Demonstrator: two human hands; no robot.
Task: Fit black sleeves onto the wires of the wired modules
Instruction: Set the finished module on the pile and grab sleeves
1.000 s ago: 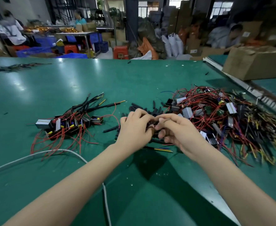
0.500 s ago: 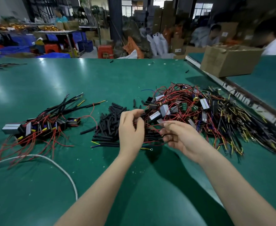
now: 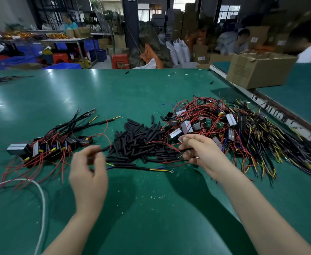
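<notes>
Two hands: left hand [image 3: 88, 173] blurred, pinching one black sleeve [image 3: 103, 149]; right hand [image 3: 204, 157] grasping red wires [image 3: 162, 144]. Sleeve pile [image 3: 138, 142] uncountable.

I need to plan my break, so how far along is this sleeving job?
Early on. Done: a small batch of sleeved modules on the left. In hand: the left hand pinches a black sleeve, blurred; the right hand holds wires. Left: the big tangled pile of modules and a heap of loose sleeves.
</notes>
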